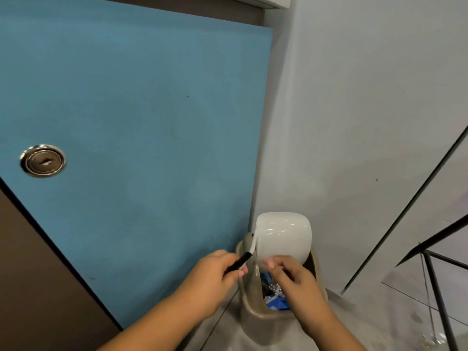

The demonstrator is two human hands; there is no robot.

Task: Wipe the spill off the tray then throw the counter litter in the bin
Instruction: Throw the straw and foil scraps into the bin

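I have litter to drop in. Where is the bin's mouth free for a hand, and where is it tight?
Free: the gap under the tilted white lid, between the bin's near rim and the right hand, above the blue and silver litter. Crowded: the left rim, where the left hand holds a black-and-white stick beside the lid.

I see both bare forearms (162, 317) reaching forward from the lower edge, the hands close together but not touching. The left hand (217, 273) grips a slim black stick with a white tip (240, 261), fingers curled round it. The right hand (296, 278) is knuckles-up with fingers bent; I can't tell whether they pinch anything.
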